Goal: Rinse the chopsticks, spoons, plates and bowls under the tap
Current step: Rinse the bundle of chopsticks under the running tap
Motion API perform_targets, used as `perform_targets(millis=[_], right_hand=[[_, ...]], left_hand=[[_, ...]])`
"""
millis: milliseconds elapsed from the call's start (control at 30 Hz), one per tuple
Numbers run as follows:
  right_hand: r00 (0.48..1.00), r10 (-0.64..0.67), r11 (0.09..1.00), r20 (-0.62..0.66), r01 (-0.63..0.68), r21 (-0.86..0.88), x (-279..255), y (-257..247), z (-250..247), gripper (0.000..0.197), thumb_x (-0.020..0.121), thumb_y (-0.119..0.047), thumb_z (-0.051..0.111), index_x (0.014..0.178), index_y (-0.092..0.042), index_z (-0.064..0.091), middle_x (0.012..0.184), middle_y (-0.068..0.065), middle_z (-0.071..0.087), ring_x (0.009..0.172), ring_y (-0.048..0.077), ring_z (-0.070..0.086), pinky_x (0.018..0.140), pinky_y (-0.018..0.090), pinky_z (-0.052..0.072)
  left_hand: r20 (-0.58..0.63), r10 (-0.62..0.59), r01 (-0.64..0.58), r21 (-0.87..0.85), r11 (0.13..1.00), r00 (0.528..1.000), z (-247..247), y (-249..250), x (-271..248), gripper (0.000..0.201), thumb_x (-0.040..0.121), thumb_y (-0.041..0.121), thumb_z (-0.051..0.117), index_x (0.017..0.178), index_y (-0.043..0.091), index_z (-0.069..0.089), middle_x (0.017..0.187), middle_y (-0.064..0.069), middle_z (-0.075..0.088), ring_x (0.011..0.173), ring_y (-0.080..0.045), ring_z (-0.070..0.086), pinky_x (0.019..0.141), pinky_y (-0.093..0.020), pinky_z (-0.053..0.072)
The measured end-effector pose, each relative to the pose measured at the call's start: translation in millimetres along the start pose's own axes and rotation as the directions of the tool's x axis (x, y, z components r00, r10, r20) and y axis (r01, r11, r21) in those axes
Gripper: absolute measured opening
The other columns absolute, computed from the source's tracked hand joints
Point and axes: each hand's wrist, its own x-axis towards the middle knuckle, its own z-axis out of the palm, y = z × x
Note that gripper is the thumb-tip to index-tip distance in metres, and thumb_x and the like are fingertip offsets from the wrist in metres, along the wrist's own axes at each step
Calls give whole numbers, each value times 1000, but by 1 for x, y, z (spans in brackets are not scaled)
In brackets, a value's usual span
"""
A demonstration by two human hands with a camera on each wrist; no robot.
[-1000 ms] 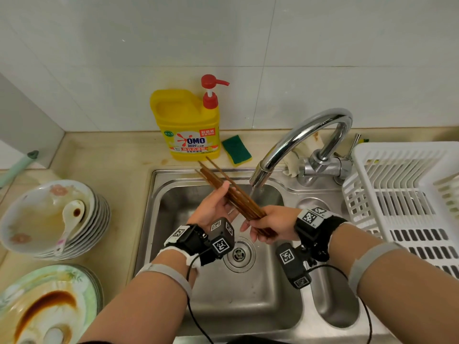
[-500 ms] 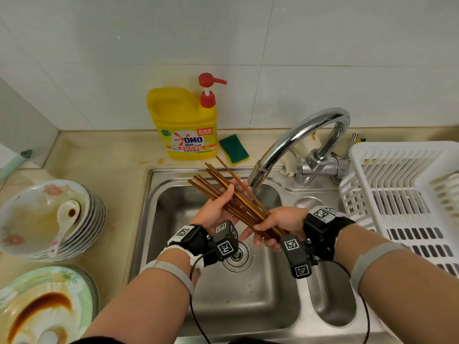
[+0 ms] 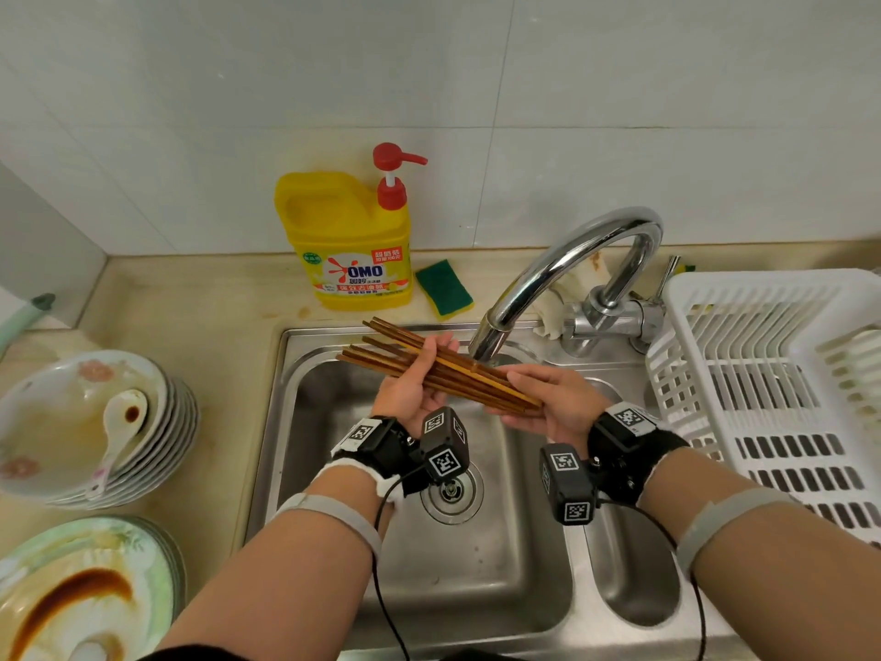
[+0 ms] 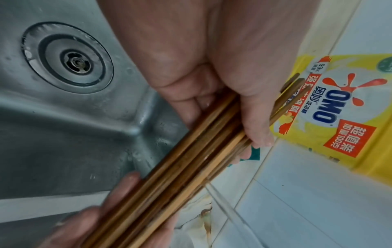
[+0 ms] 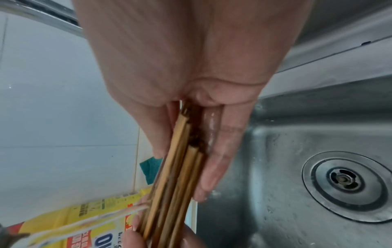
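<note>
A bundle of several brown wooden chopsticks (image 3: 457, 374) lies almost level under the chrome tap spout (image 3: 491, 341), over the steel sink (image 3: 476, 565). My left hand (image 3: 405, 398) holds its left part, thumb over the sticks (image 4: 191, 159) and fingers beneath. My right hand (image 3: 553, 398) pinches the right ends (image 5: 176, 176) between thumb and fingers. A thin stream of water (image 4: 222, 201) runs beside the bundle. A stack of dirty bowls (image 3: 157, 422) with a white spoon (image 3: 119, 422) stands at the left. Sauce-smeared plates (image 3: 71, 589) are at the lower left.
A white plastic drying rack (image 3: 786, 374) stands right of the sink. A yellow dish soap bottle (image 3: 353, 240) and a green sponge (image 3: 443, 288) sit behind the basin by the tiled wall. The drain (image 3: 450, 491) lies below my wrists.
The bundle has swung from steeply tilted to nearly level, fanning out and closing again. Both hands have shifted slightly right and back, still holding it under the spout.
</note>
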Motion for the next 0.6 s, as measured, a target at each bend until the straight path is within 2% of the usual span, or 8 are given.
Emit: perform_targets(millis=[100, 200, 267, 333, 400, 467, 533, 600], right_hand=[[999, -47, 997, -12, 47, 59, -1, 5, 3, 25, 99, -8, 60, 121, -3, 68, 111, 23, 74, 99, 35, 75, 75, 35, 64], [998, -60, 994, 9, 59, 95, 0, 8, 10, 28, 95, -4, 64, 122, -3, 68, 114, 21, 74, 105, 38, 72, 78, 35, 64], [996, -86, 992, -32, 88, 91, 2, 10, 12, 28, 92, 3, 65, 120, -2, 70, 113, 20, 74, 103, 36, 73, 76, 31, 64], [990, -119, 991, -77, 123, 56, 4, 10, 12, 27, 92, 5, 65, 116, -3, 72, 112, 19, 74, 98, 31, 75, 74, 28, 63], [984, -146, 989, -100, 149, 21, 4, 9, 11, 25, 93, 4, 64, 115, -4, 73, 109, 17, 75, 94, 27, 75, 75, 27, 63], [981, -161, 987, -109, 163, 3, 3, 7, 9, 24, 95, 3, 64, 115, -6, 73, 107, 16, 76, 93, 27, 76, 77, 28, 63], [980, -169, 985, -105, 170, -5, 1, 6, 7, 25, 96, 0, 63, 118, -6, 72, 107, 17, 76, 95, 31, 76, 78, 27, 63], [979, -168, 985, -116, 171, 10, -2, 5, 6, 25, 97, -3, 63, 120, -4, 71, 108, 19, 76, 97, 34, 75, 78, 27, 63]], left_hand=[[-55, 49, -48, 23, 999, 997, -1, -2, -1, 47, 104, 33, 53, 134, -3, 60, 84, -4, 70, 54, -4, 65, 52, -16, 52], [-93, 75, -77, -20, 997, 993, 0, -4, -2, 46, 104, 31, 54, 130, -6, 60, 92, -8, 66, 55, -6, 67, 51, -17, 52], [-85, 69, -75, -73, 994, 994, 2, -3, -4, 42, 104, 30, 53, 129, -3, 61, 97, -9, 67, 61, -6, 69, 55, -18, 54], [-86, 36, -48, -139, 989, 996, 5, -1, -5, 38, 104, 28, 53, 128, 0, 62, 108, -10, 70, 77, -10, 74, 64, -21, 58], [-80, -35, 13, -266, 964, 996, 4, 1, -3, 29, 104, 22, 53, 126, 6, 63, 119, -11, 71, 98, -16, 75, 76, -29, 62], [-42, -71, 51, -356, 933, 997, 6, 0, -1, 30, 104, 17, 51, 132, 8, 59, 127, -12, 69, 108, -22, 72, 83, -37, 62], [-4, -81, 73, -391, 917, 997, 6, -3, 3, 29, 105, 14, 49, 133, 12, 58, 130, -11, 68, 116, -26, 68, 94, -43, 58], [12, -89, 86, -408, 909, 996, 5, -8, 5, 31, 105, 10, 47, 133, 15, 58, 135, -10, 66, 128, -30, 60, 109, -50, 46]])
